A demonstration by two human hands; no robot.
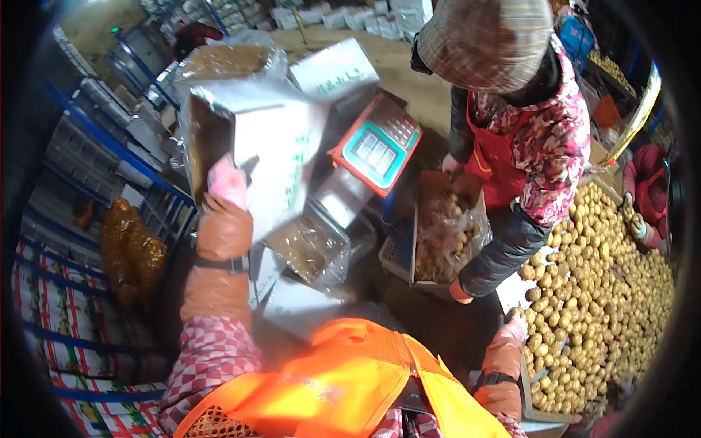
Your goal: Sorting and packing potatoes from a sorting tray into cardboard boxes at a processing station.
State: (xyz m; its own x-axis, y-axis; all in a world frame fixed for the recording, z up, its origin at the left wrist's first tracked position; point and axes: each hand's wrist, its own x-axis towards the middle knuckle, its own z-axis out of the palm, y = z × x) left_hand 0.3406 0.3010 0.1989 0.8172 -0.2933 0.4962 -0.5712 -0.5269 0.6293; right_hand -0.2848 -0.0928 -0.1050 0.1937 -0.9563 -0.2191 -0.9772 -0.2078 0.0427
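Note:
My left hand, in a pink glove, grips the edge of a white cardboard box with green print. The box is tilted, its open side facing left, and it looks blurred. My right hand, also gloved, is at the near-left edge of a sorting table heaped with potatoes. Its fingers touch the edge potatoes, and whether one is held is hidden. Beyond the box is a red weighing scale with a teal panel.
A co-worker in a red apron bends over a carton of bagged potatoes. Plastic-lined cartons are below the scale. Blue rails and a filled orange mesh sack are at left. Another worker reaches in from the right.

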